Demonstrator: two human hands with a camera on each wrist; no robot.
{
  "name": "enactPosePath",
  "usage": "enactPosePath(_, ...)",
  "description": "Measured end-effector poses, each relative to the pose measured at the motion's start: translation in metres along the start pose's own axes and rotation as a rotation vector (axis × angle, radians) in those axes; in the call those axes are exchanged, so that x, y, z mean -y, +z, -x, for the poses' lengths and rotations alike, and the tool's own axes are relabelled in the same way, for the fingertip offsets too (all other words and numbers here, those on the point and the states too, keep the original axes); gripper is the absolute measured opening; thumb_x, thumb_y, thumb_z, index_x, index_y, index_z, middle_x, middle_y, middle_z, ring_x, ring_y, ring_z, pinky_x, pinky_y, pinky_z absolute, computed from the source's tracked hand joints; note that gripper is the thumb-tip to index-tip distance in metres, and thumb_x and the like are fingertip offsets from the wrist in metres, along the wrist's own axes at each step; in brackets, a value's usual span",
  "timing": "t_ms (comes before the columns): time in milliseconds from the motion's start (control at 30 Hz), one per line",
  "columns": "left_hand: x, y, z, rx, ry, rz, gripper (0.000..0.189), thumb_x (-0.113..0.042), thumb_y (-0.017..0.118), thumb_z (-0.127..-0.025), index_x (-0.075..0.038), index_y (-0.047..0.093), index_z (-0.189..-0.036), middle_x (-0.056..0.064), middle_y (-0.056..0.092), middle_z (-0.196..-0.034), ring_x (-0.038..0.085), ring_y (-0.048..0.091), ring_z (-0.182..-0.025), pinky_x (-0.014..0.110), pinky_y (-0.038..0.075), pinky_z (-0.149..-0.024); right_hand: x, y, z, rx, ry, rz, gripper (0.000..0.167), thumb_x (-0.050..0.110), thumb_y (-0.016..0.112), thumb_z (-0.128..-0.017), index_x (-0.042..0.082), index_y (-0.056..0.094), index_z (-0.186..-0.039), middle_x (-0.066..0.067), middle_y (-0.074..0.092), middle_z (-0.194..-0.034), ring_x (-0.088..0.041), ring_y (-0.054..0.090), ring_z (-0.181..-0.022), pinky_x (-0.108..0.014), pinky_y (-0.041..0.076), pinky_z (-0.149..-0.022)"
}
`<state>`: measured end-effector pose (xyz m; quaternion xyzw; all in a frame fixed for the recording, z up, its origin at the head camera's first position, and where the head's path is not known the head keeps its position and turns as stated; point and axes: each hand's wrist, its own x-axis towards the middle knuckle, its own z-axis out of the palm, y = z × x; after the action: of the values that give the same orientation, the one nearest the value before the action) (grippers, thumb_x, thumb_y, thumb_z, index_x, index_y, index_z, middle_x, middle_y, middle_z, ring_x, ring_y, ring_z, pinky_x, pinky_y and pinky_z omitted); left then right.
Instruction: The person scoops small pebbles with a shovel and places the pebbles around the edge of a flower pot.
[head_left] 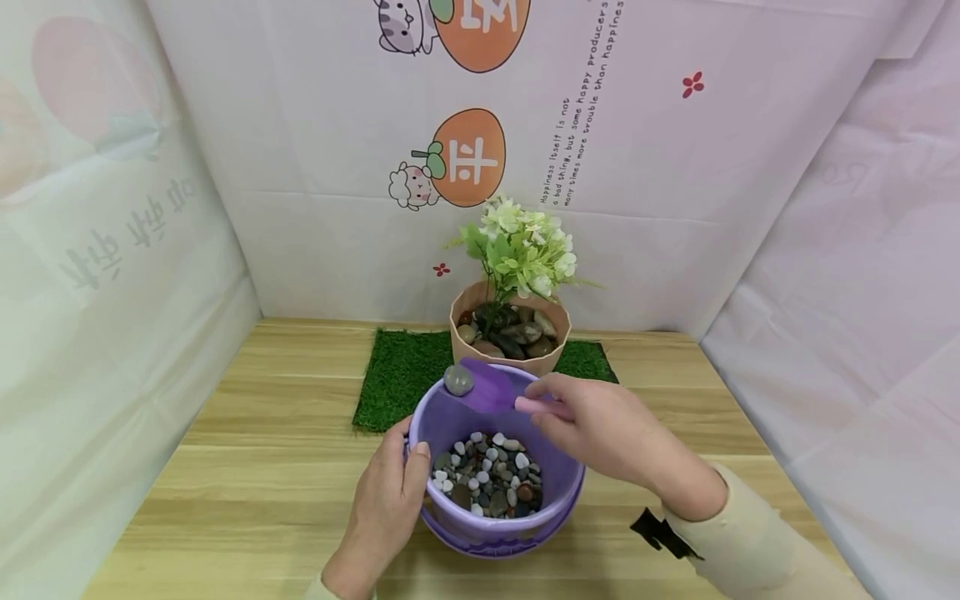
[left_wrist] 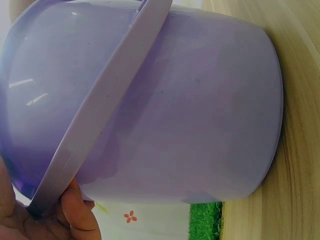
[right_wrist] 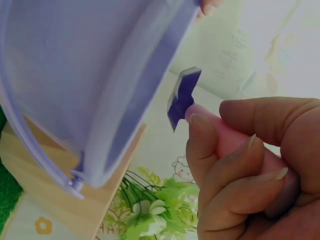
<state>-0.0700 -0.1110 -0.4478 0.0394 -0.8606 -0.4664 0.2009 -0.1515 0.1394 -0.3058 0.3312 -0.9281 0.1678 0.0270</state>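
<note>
A light purple bucket (head_left: 558, 458) stands on the table, with small white, grey and brown pebbles (head_left: 491, 475) at its bottom. My left hand (head_left: 388, 492) grips the bucket's left rim, thumb on the near side. In the left wrist view, its fingers lie by the end of the bucket's bail handle (left_wrist: 102, 102). My right hand (head_left: 607, 421) holds a small toy shovel by its pink handle (right_wrist: 227, 132), fingers curled round it. The shovel's purple blade (head_left: 491, 390) is above the bucket's far rim, and a grey rounded stone (head_left: 458, 380) is at its left end.
Behind the bucket, a peach flowerpot (head_left: 510, 362) holds larger stones (head_left: 517, 333) and white-green artificial flowers (head_left: 525, 242). It stands on a green turf mat (head_left: 405, 375). Printed white cloth (head_left: 337, 167) walls in the wooden table (head_left: 285, 467) at the back and sides.
</note>
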Motion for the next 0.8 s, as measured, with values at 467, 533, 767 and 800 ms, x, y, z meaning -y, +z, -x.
enactPosePath(467, 0.0, 0.0, 0.0, -0.005, -0.001, 0.005, 0.044, -0.027, 0.049, -0.108, -0.009, 0.053, -0.147, 0.014, 0.067, -0.138, 0.032, 0.067, -0.122, 0.053, 0.056, -0.099, -0.002, -0.01, -0.015, -0.049, 0.054, -0.028, 0.025, 0.034, 0.063, -0.103, 0.024, 0.074, -0.123, 0.006, 0.078, -0.113, -0.009, 0.071, -0.092, -0.039, 0.054, -0.076)
enactPosePath(533, 0.0, 0.0, 0.0, -0.007, -0.001, 0.003, 0.043, -0.027, 0.049, -0.108, -0.009, 0.053, -0.147, 0.014, 0.067, -0.137, 0.032, 0.067, -0.121, 0.053, 0.057, -0.099, -0.002, -0.01, -0.018, -0.054, 0.062, -0.029, 0.026, 0.038, 0.063, -0.104, 0.022, 0.074, -0.122, 0.005, 0.079, -0.112, -0.013, 0.073, -0.098, -0.042, 0.057, -0.079)
enactPosePath(767, 0.001, 0.001, 0.001, -0.005, 0.0, 0.001, 0.044, -0.027, 0.049, -0.108, -0.008, 0.053, -0.147, 0.014, 0.067, -0.137, 0.032, 0.067, -0.12, 0.052, 0.057, -0.098, -0.005, -0.008, -0.026, -0.09, 0.053, 0.006, 0.024, 0.035, 0.063, -0.104, 0.017, 0.075, -0.116, -0.001, 0.079, -0.109, -0.022, 0.075, -0.098, -0.049, 0.059, -0.082)
enactPosePath(800, 0.0, 0.001, 0.001, -0.005, 0.0, 0.001, 0.044, -0.027, 0.049, -0.108, -0.008, 0.053, -0.147, 0.014, 0.067, -0.136, 0.032, 0.067, -0.12, 0.052, 0.057, -0.098, -0.006, -0.008, -0.027, -0.096, 0.051, 0.014, 0.024, 0.034, 0.063, -0.104, 0.017, 0.075, -0.115, -0.001, 0.079, -0.108, -0.022, 0.076, -0.097, -0.049, 0.059, -0.081)
